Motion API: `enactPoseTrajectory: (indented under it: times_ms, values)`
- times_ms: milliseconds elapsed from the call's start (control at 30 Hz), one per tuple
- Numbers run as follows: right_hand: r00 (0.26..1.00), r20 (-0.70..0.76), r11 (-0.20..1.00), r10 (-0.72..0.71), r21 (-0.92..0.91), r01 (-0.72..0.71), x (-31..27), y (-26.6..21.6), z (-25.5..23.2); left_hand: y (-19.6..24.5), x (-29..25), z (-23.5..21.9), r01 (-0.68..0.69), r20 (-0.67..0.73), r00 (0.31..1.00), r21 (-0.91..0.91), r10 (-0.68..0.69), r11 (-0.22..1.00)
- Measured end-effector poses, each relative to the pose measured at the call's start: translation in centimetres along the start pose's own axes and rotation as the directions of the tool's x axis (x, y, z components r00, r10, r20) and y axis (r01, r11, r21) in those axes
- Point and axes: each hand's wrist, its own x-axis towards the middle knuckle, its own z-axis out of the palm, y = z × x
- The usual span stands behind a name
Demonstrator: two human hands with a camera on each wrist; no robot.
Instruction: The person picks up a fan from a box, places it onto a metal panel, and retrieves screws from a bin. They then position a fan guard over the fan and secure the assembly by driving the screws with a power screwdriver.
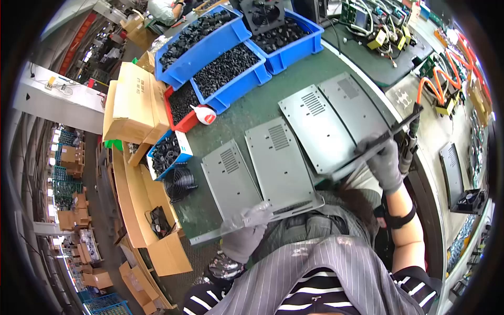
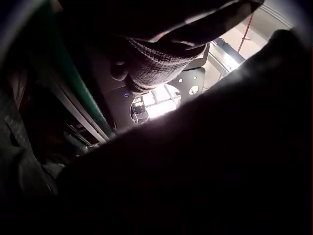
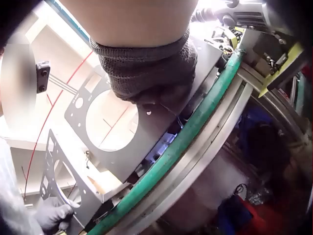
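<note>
In the head view, my right hand (image 1: 385,161), in a grey glove, grips a dark metal panel (image 1: 401,126) seen nearly edge-on at the table's right side. The right wrist view shows this glove (image 3: 151,71) over a plate with a large round hole (image 3: 73,115). At the table's front edge, my gloved left hand (image 1: 244,233) holds the near end of a slotted grey metal panel (image 1: 231,173). Its curled fingers also show low in the right wrist view. Beside it lie more slotted panels (image 1: 273,152), (image 1: 310,121). The left wrist view is mostly dark, with the left glove (image 2: 156,68) over a holed plate.
Blue bins (image 1: 231,79) of small black parts stand at the back, near a red bin (image 1: 184,122) and a red-and-white bottle (image 1: 205,115). Cardboard boxes (image 1: 137,105) and a black round wire grille (image 1: 179,185) are leftward. Wired circuit boards (image 1: 362,21) sit back right.
</note>
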Motion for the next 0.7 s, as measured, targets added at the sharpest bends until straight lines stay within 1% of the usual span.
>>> enactPoseTrajectory:
  times_ms: [33,67,100,167,200,233,300,333,400,433,500,533,600,633,700]
  values:
    - [0.996,0.02,0.993,-0.089,-0.075,0.09,0.2,-0.8,0.2,0.0,0.0,0.2,-0.013,-0.026,1.0,0.011,0.013,1.0]
    - [0.995,0.016,0.992,-0.103,-0.071,0.104,0.3,-1.3,0.4,-0.1,0.1,0.4,-0.025,-0.051,0.998,0.024,0.026,0.999]
    - [0.995,0.008,0.989,-0.104,-0.109,0.105,0.1,-1.4,0.4,0.1,0.1,0.4,-0.021,-0.066,0.998,0.022,0.022,1.0]
    - [0.998,-0.045,0.999,-0.036,0.003,0.036,-0.5,-0.2,0.4,0.4,0.1,0.2,0.008,-0.062,0.998,-0.007,-0.009,1.0]
    - [0.997,-0.065,0.996,0.032,0.087,-0.027,-1.1,-0.1,0.5,0.3,-0.1,0.2,0.014,-0.067,0.997,-0.138,-0.024,0.99]
    - [0.987,-0.087,0.974,0.135,0.195,-0.116,-1.5,0.1,0.6,0.3,0.0,0.2,0.02,-0.068,0.997,-0.144,-0.03,0.989]
    - [0.99,-0.036,0.959,0.137,0.254,-0.123,-1.2,-0.7,0.4,0.6,0.8,-0.2,-0.023,-0.224,0.973,-0.296,-0.046,0.955]
    - [0.99,-0.033,0.96,0.138,0.251,-0.125,-1.0,-1.0,0.1,0.5,1.1,0.0,-0.02,-0.223,0.973,-0.299,-0.05,0.954]
    - [0.991,0.131,1.0,-0.015,0.0,0.016,-0.1,-1.5,-0.4,0.3,1.6,0.5,0.019,-0.171,0.984,-0.167,-0.048,0.986]
    - [0.991,0.132,1.0,-0.014,-0.007,0.015,0.4,-1.6,-0.4,0.4,1.9,0.4,0.02,-0.171,0.984,-0.174,-0.05,0.985]
    - [0.977,0.206,0.997,-0.045,-0.051,0.057,1.4,-1.7,-0.1,0.7,2.4,0.1,0.01,-0.07,0.997,-0.053,-0.013,0.999]
    - [0.974,0.212,0.991,-0.078,-0.094,0.1,2.0,-1.8,0.4,0.7,2.7,0.1,0.013,-0.064,0.998,-0.059,-0.017,0.998]
    - [0.983,0.178,0.999,-0.034,-0.019,0.038,3.5,-1.1,1.4,0.2,3.5,0.0,-0.021,-0.062,0.998,-0.15,0.011,0.988]
    - [0.988,0.154,0.999,-0.024,0.035,0.019,4.2,-0.4,1.9,-0.2,3.7,0.4,-0.011,-0.059,0.998,-0.153,0.002,0.988]
    - [0.971,0.239,0.991,0.018,-0.132,0.014,5.4,0.4,1.8,-1.2,4.3,1.2,0.017,-0.055,0.998,-0.181,-0.028,0.983]
